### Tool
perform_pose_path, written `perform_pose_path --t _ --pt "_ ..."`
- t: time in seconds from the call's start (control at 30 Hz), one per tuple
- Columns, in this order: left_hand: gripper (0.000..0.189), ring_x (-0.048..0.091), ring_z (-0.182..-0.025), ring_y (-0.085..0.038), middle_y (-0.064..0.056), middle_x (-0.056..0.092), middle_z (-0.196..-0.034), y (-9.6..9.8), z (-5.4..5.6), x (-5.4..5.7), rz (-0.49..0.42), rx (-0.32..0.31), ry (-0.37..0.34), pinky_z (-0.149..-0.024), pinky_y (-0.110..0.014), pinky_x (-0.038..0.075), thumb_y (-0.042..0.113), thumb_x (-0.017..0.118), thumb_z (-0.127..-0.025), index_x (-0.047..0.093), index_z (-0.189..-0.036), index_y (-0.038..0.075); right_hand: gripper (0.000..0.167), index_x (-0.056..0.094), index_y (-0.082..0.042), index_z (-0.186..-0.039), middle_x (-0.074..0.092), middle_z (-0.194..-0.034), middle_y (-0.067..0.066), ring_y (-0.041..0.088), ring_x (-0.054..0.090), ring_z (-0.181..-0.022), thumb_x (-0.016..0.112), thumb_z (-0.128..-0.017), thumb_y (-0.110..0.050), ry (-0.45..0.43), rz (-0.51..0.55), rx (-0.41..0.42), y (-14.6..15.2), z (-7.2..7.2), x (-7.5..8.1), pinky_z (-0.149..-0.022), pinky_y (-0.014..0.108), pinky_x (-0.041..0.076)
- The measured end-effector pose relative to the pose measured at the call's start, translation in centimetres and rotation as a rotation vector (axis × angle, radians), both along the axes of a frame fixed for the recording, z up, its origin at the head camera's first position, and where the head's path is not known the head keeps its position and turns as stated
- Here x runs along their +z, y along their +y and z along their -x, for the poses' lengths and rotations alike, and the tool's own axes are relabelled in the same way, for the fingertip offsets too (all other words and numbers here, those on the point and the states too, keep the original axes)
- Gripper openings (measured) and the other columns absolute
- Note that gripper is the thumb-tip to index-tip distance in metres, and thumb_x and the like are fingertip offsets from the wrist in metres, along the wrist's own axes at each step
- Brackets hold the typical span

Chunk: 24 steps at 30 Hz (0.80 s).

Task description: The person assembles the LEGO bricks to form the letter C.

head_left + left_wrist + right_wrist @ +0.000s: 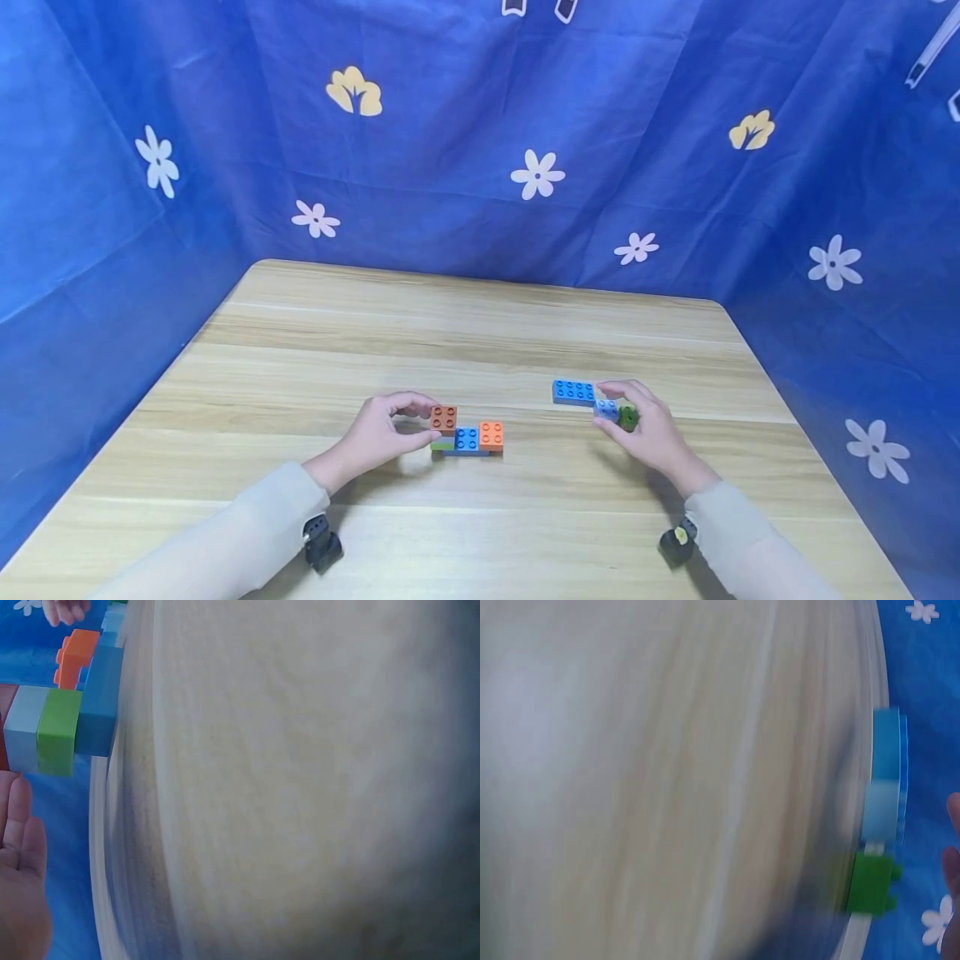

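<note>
My left hand (386,429) pinches a brown building brick (443,418) between thumb and fingers. It tops a stack with a light blue brick (28,727) and a green brick (58,731) below. The stack sits at the left end of a long blue brick (467,439), whose right end carries an orange brick (491,433). Over on the right, my right hand (648,429) hovers with thumb and fingers parted above a light blue brick (605,408). Partly hidden under that hand is a green brick (628,418). In the right wrist view, its fingertips (952,862) show apart from the bricks.
Beyond the right hand's fingertips, a long blue brick (573,392) lies beside the light blue one. All of it rests on a wood-grain table (480,333). Blue flowered cloth (450,167) hangs behind and along both sides.
</note>
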<state>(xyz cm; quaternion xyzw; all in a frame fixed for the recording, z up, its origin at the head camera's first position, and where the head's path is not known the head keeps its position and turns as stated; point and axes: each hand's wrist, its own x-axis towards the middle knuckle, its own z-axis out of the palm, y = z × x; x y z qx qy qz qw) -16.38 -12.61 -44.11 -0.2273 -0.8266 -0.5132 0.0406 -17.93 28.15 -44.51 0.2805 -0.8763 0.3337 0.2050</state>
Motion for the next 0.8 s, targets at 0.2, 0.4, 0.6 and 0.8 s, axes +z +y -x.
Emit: perform_pose_path --t 0.2,0.4,0.6,0.8 --pt "0.031 0.064 -0.089 -0.025 0.003 0.069 -0.095 0.0 -0.1 0.1 0.000 0.005 0.007 -0.087 -0.045 0.050 0.014 0.083 -0.074 0.070 -0.101 0.010 0.056 0.061 -0.009 -0.120 0.062 -0.108 0.005 0.020 0.058 -0.098 0.085 -0.070 -0.014 -0.010 -0.033 -0.058 2.5 -0.1 -0.5 -0.089 0.027 0.042" --pt "0.031 0.064 -0.089 -0.025 0.003 0.069 -0.094 0.0 -0.1 0.2 0.000 0.006 0.007 -0.086 -0.046 0.050 0.014 0.083 -0.073 0.070 -0.101 0.010 0.063 0.059 -0.007 -0.122 0.061 -0.111 0.006 0.020 0.057 -0.097 0.088 -0.066 -0.015 -0.055 -0.082 -0.070 4.5 0.0 -1.1 -0.083 0.041 0.049" --pt "0.031 0.064 -0.089 -0.022 0.003 0.069 -0.094 0.0 -0.2 0.3 0.009 0.010 0.000 -0.087 -0.045 0.050 0.015 0.083 -0.074 0.070 -0.102 0.010 0.068 0.056 -0.004 -0.125 0.060 -0.111 0.010 0.026 0.060 -0.096 0.088 -0.066 -0.016 -0.148 -0.104 -0.064 5.2 -0.1 -1.1 -0.084 0.046 0.049" --pt "0.031 0.063 -0.089 -0.019 0.004 0.069 -0.094 0.0 -0.3 0.4 0.016 0.016 -0.001 -0.086 -0.044 0.050 0.015 0.083 -0.074 0.069 -0.102 0.010 0.052 0.062 -0.004 -0.117 0.062 -0.108 0.006 0.024 0.061 -0.095 0.084 -0.072 -0.015 -0.243 -0.144 -0.124 5.8 0.1 -1.5 -0.087 0.048 0.047"
